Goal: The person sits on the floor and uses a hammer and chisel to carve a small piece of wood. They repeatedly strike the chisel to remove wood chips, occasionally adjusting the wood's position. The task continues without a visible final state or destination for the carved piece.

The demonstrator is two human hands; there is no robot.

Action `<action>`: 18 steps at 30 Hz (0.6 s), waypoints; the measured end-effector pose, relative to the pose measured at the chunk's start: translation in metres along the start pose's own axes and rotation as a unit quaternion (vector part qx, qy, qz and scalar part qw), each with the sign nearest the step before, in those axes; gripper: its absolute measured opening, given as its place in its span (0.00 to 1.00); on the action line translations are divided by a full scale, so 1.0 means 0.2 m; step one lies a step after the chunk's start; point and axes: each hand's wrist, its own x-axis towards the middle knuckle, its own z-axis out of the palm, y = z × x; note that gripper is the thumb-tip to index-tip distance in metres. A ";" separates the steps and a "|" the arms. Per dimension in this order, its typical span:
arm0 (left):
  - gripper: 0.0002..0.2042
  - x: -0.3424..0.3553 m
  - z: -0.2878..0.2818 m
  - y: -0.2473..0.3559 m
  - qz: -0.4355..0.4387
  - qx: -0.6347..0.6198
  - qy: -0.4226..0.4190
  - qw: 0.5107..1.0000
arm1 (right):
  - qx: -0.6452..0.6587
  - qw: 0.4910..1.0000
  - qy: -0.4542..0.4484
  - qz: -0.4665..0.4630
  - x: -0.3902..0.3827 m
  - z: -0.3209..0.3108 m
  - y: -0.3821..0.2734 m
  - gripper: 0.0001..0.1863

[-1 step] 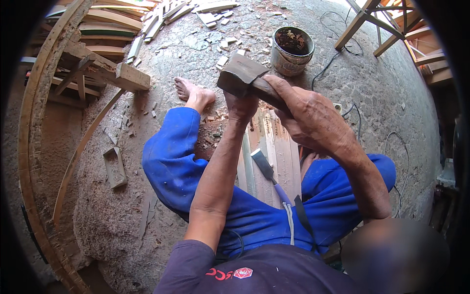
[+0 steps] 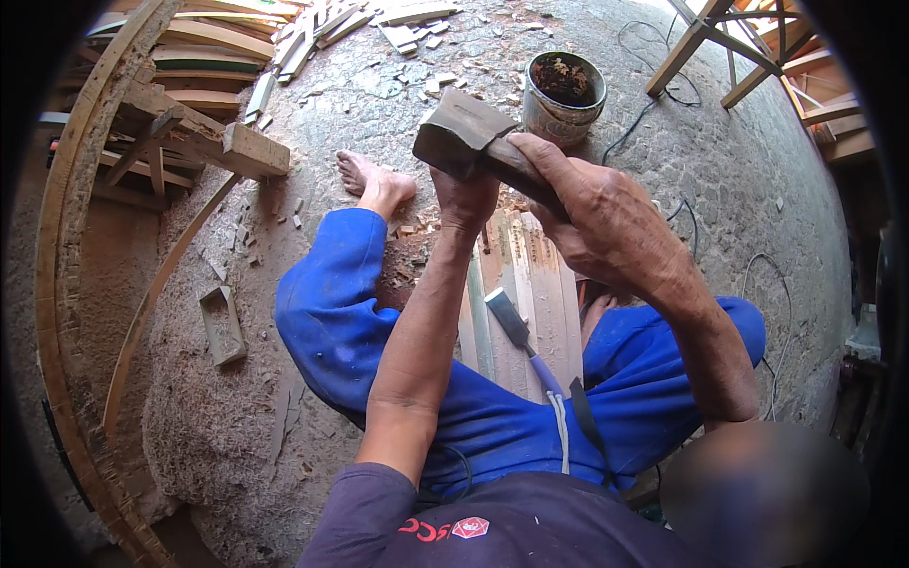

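Observation:
My right hand [image 2: 611, 213] is wrapped round the handle of a hammer [image 2: 462, 131] with a heavy, dark, blocky head. That head hangs in front of my left hand [image 2: 466, 201] and hides most of its fingers. The left hand looks closed, but anything in it is out of sight. Beneath both hands, a long pale wooden board [image 2: 544, 293] runs between my legs, its far end stained brown. A chisel [image 2: 511, 317] with a wide steel blade and a purple handle lies on the board near my lap.
A dirty bucket [image 2: 565, 118] stands beyond my right hand. Wood offcuts [image 2: 407, 38] and chips litter the stone floor. A small open wooden box [image 2: 222, 325] lies at left, near a curved timber frame [image 2: 66, 237]. A black cable [image 2: 625, 142] trails at right, below wooden trestle legs [image 2: 682, 62].
The hammer's head has shifted slightly left and toward the far side, with my right hand following a little. My left hand and the chisel on the board stay nearly where they were.

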 end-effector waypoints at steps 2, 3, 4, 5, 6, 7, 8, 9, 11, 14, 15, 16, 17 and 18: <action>0.06 0.04 0.02 0.04 -0.109 -0.085 -0.036 0.990 | 0.022 0.994 0.092 -0.056 0.06 -0.12 -0.05 0.34; 0.06 0.04 -0.01 -0.05 -0.079 0.010 -0.042 0.996 | 0.031 0.990 0.121 -0.063 0.11 -0.18 -0.09 0.33; 0.08 0.04 0.00 0.07 -0.058 0.006 -0.005 0.998 | 0.022 0.984 0.159 -0.082 0.14 -0.24 -0.11 0.31; 0.09 0.04 -0.01 0.06 -0.033 0.067 -0.023 0.997 | -0.040 0.962 0.234 -0.136 0.17 -0.27 -0.10 0.28; 0.09 0.03 -0.02 0.05 -0.008 0.125 -0.039 0.991 | -0.025 0.971 0.219 -0.094 0.18 -0.31 -0.18 0.28; 0.09 0.03 -0.03 0.03 -0.039 0.088 -0.041 0.995 | -0.008 0.977 0.205 -0.052 0.19 -0.34 -0.26 0.28; 0.08 0.02 -0.05 0.00 -0.071 0.055 -0.040 0.995 | 0.012 0.982 0.190 -0.014 0.20 -0.35 -0.34 0.27; 0.08 0.02 -0.03 -0.01 -0.100 0.013 -0.043 0.994 | -0.009 0.990 0.142 -0.008 0.19 -0.30 -0.23 0.28; 0.09 -0.02 -0.06 -0.12 -0.017 0.073 -0.024 0.997 | -0.076 0.997 -0.029 0.016 0.16 -0.11 -0.08 0.28; 0.17 -0.07 0.00 -0.02 0.088 0.084 -0.004 0.993 | -0.080 0.983 -0.144 0.084 0.08 0.00 0.03 0.30; 0.16 -0.09 0.02 0.04 0.084 0.056 0.015 0.995 | -0.056 0.988 -0.125 0.072 0.05 0.01 0.04 0.30; 0.15 -0.08 0.03 0.03 0.068 0.043 0.014 0.997 | -0.032 0.992 -0.106 0.060 0.02 0.02 0.05 0.31; 0.14 -0.06 0.04 0.02 0.051 0.033 0.015 0.998 | -0.009 0.995 -0.088 0.049 0.02 0.02 0.06 0.31; 0.13 0.00 0.04 -0.05 0.021 0.037 -0.004 0.999 | -0.005 0.999 -0.044 0.024 0.02 -0.01 0.05 0.31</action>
